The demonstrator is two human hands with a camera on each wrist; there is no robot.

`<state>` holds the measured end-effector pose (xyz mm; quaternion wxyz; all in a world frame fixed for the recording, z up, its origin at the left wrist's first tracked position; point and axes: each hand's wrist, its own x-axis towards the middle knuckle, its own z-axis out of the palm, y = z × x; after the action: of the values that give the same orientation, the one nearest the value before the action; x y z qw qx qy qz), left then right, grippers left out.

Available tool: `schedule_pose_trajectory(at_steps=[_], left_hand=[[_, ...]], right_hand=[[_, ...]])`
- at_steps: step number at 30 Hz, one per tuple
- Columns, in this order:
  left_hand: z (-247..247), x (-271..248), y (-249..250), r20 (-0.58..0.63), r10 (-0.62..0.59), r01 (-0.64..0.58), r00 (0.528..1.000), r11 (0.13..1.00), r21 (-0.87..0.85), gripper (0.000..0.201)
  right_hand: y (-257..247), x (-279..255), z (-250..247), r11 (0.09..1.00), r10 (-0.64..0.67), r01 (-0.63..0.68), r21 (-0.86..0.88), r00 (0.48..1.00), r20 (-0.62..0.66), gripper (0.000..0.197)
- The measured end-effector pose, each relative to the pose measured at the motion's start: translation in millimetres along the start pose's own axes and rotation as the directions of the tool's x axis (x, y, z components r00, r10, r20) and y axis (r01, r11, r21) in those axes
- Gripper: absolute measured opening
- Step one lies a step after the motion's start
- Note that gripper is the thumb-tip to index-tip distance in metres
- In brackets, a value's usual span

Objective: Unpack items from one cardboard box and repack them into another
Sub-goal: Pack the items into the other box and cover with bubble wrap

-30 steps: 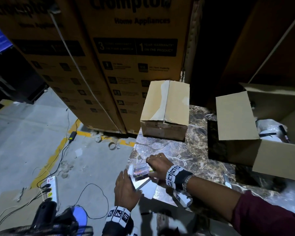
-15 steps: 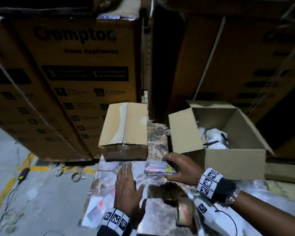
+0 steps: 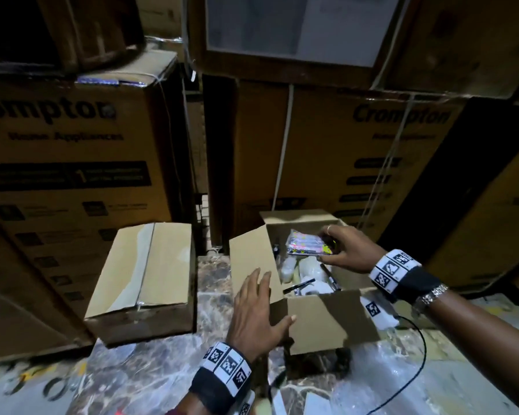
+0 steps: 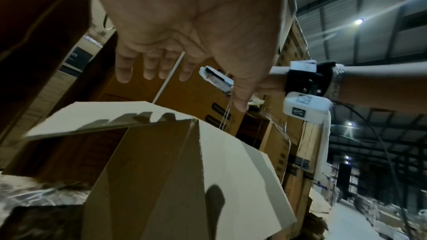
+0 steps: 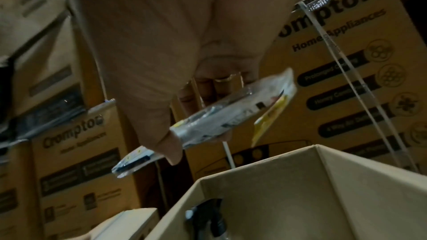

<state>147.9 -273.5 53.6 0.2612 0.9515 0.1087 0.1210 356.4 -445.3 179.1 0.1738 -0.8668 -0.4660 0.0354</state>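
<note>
Two small boxes sit on the marble table [image 3: 213,298] in front of stacked appliance cartons [image 3: 72,163], and the open box [image 3: 318,322] serves as the landmark. Left of it, just apart, stands the shut box [image 3: 144,280], its flaps taped down. Inside the open box lie white wrapped bundles [image 3: 309,265] and black pens [image 3: 298,286].

Over the open box's mouth, the right hand [image 3: 351,250] pinches a flat plastic packet [image 3: 309,245] between thumb and fingers, holding it clear of the contents. The left hand [image 3: 258,313] is spread wide, fingers straight, at the open box's near-left corner beside the raised side flap [image 3: 252,259] (whether it actually touches the cardboard cannot be told).

The step in hand looks like repacking: the packet is about to go in. The next move would call for lowering it flat onto the bundles and letting go. The pens lie loose and crooked underneath, so the packet may settle tilted; the raised flap also leans near the opening.
</note>
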Motion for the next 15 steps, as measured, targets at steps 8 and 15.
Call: schedule_pose_trajectory(at_steps=[8, 15], left_hand=[[43, 29, 23, 0.194, -0.14, 0.113, 0.971, 0.984, 0.141, 0.093], [64, 26, 18, 0.192, -0.207, 0.18, 0.959, 0.972, 0.148, 0.084]], right_hand=[[61, 82, 21, 0.976, 0.114, -0.068, -0.207, 0.969, 0.218, 0.034], [106, 137, 78, 0.928, 0.171, 0.003, -0.372, 0.885, 0.433, 0.021]])
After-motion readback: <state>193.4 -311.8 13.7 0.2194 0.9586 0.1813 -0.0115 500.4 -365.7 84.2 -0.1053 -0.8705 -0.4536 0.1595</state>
